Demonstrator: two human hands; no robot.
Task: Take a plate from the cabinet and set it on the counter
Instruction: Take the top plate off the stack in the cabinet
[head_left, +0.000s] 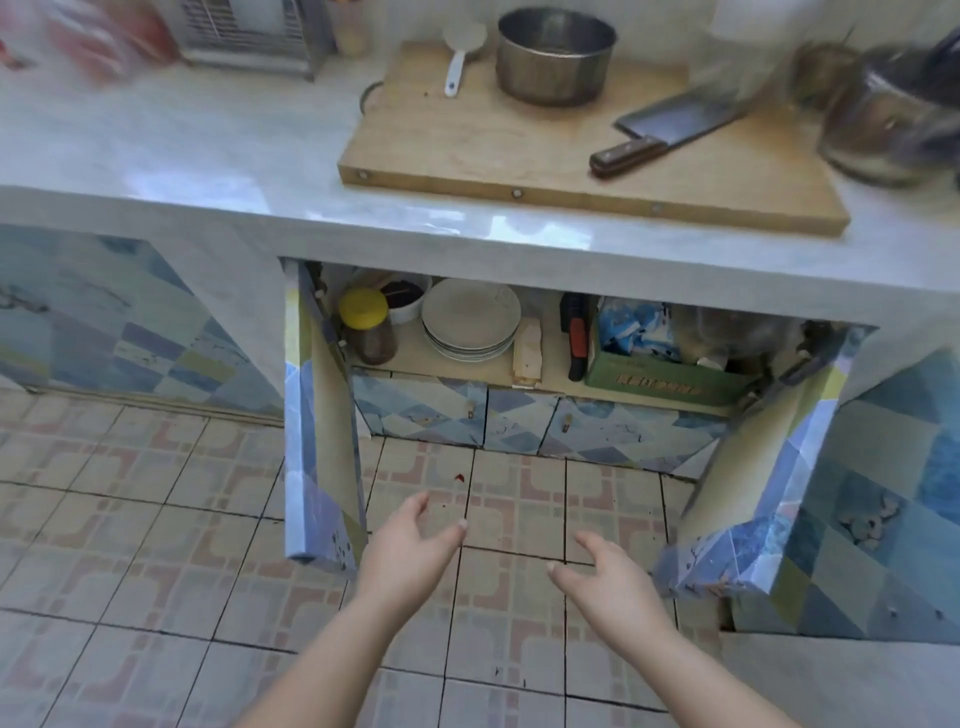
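A stack of pale plates (470, 319) rests on the shelf of the open cabinet (452, 371) under the grey counter (208, 156). Both cabinet doors stand swung outward. My left hand (410, 545) hovers over the floor in front of the cabinet, fingers spread and empty. To its right, my right hand (610, 574) is likewise open and empty. Both hands are well below and in front of the plates, touching nothing.
The left door (317, 441) and right door (753, 493) flank my hands. On the shelf stand a yellow-lidded jar (368, 327), a small bowl, a red-black tool and a green box (665, 376). On the counter lie a cutting board (571, 156), a cleaver (670, 130) and a steel pot (556, 54).
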